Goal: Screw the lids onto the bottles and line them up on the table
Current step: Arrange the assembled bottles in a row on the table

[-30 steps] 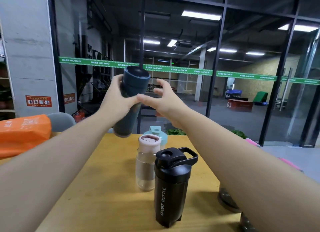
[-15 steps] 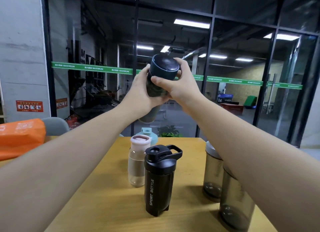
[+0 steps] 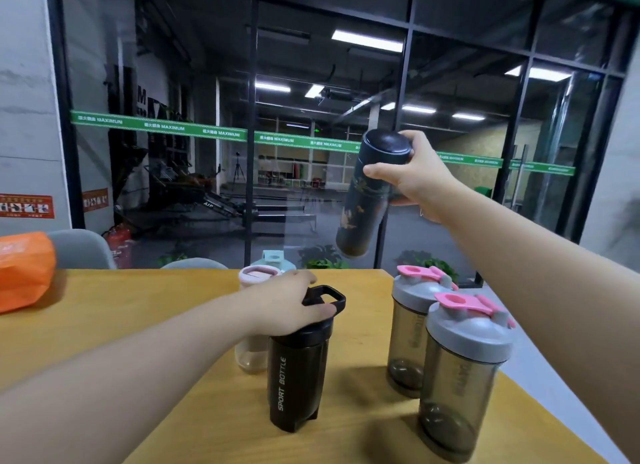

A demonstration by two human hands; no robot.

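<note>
My right hand (image 3: 412,176) grips a dark patterned flask (image 3: 367,200) near its lidded top and holds it tilted in the air above the table's far right. My left hand (image 3: 294,304) lies over the lid of the black sport bottle (image 3: 298,370), fingers curled round the lid beside its carry handle. Behind it stands a clear bottle with a pale pink lid (image 3: 254,276), and a mint-lidded bottle (image 3: 273,257) peeks out further back. Two smoky shaker bottles with grey and pink lids stand at right, one nearer (image 3: 464,370) and one farther (image 3: 414,332).
The wooden table (image 3: 138,325) ends close on the right, next to the shakers. An orange bag (image 3: 24,269) lies at its left edge. Grey chair backs (image 3: 83,249) and a glass wall stand beyond the far edge.
My left hand let go of the dark flask and came down onto the black sport bottle's lid. My right hand carried the flask to the right.
</note>
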